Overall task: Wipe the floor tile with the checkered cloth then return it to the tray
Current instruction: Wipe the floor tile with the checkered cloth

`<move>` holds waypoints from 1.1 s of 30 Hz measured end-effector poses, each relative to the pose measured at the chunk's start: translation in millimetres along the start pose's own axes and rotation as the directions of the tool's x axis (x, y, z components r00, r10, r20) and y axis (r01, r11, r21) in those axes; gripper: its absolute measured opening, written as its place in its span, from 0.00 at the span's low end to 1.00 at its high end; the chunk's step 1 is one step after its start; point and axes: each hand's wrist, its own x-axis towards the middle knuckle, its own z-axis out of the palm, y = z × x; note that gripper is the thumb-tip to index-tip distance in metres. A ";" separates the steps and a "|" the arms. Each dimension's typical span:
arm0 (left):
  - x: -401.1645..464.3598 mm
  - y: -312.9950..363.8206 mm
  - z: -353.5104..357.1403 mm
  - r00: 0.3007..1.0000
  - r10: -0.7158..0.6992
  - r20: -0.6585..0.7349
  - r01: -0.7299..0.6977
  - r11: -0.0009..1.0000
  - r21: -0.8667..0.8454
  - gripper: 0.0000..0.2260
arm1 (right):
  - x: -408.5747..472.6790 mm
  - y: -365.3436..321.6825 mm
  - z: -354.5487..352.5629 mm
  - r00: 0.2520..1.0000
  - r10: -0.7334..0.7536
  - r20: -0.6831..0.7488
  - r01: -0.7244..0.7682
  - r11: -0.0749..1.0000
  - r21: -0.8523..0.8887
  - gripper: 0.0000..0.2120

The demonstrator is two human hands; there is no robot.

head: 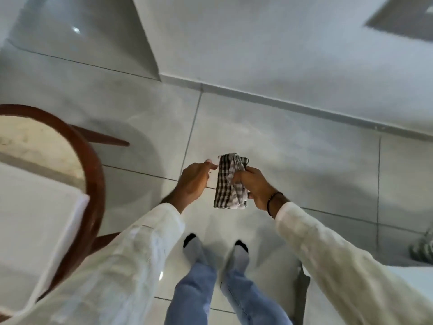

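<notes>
- Nearest the camera, a person in a white long-sleeved shirt and blue jeans is standing in grey socks with dark toes (241, 250) on glossy pale grey floor tiles (293, 165).
- The right hand (251, 186) is gripping the folded black-and-white checkered cloth (228, 181) at waist height, well above the floor, probably bunching it into a pad for wiping.
- The left hand (194, 181) is hovering just beside the cloth, fingers loosely spread and holding nothing, seemingly ready to help fold it.
- To the left, a round cream table with a dark wooden rim (93, 165) is carrying a white rectangular tray (44, 231), likely where the cloth belongs.
- Farthest off, a white wall (269, 43) is meeting the floor; wiping is apparently not yet begun.
</notes>
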 end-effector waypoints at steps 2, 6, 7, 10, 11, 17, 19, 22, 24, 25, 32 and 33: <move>39.7 -47.4 29.0 0.998 0.064 -0.022 -0.058 0.974 0.218 0.21 | 52.8 38.9 -15.6 0.998 0.012 -0.064 -0.010 0.999 0.032 0.08; 124.4 -150.5 73.4 0.996 0.092 0.008 -0.081 0.827 0.557 0.24 | 174.5 114.2 -23.7 0.972 -0.045 -0.229 0.048 0.999 0.007 0.07; 148.5 -175.9 84.0 0.995 0.094 0.025 -0.089 0.774 0.627 0.25 | 206.9 131.7 -21.5 0.961 -0.080 -0.267 0.069 0.996 -0.048 0.06; 217.3 -243.6 109.2 0.991 0.132 0.030 -0.108 0.641 0.760 0.28 | 293.0 169.1 -13.7 0.913 -0.255 -0.319 0.143 0.932 -0.334 0.18; 240.7 -263.5 116.6 0.989 0.149 0.023 -0.109 0.602 0.791 0.29 | 322.4 180.0 -11.1 0.887 -0.333 -0.319 0.167 0.876 -0.452 0.17; 356.3 -360.3 143.6 0.949 0.296 -0.105 -0.073 0.534 0.842 0.30 | 441.3 243.2 22.9 0.812 -0.582 -0.034 0.179 0.304 -0.935 0.22; 379.7 -385.8 148.0 0.923 0.358 -0.139 -0.081 0.535 0.841 0.30 | 456.8 265.4 34.5 0.766 -0.642 -0.003 0.224 0.271 -0.936 0.32; 398.8 -414.6 155.4 0.865 0.462 -0.196 -0.095 0.534 0.840 0.31 | 477.9 289.2 50.3 0.716 -0.699 0.001 0.293 0.299 -0.908 0.41; 402.9 -424.6 158.6 0.820 0.527 -0.224 -0.106 0.524 0.845 0.31 | 482.7 305.1 65.1 0.706 -0.706 0.047 0.318 0.257 -0.913 0.43; 404.2 -425.9 158.0 0.803 0.549 -0.232 -0.109 0.518 0.849 0.31 | 482.6 311.6 71.2 0.694 -0.716 0.077 0.339 0.230 -0.912 0.44; 403.1 -425.6 162.4 0.791 0.551 -0.266 -0.109 0.554 0.825 0.31 | 498.7 301.4 15.2 0.667 -0.714 0.213 0.344 0.041 -0.938 0.39; 404.3 -431.9 160.1 0.814 0.520 -0.257 -0.106 0.570 0.815 0.31 | 506.2 289.1 23.2 0.705 -0.694 0.149 0.301 0.102 -0.948 0.39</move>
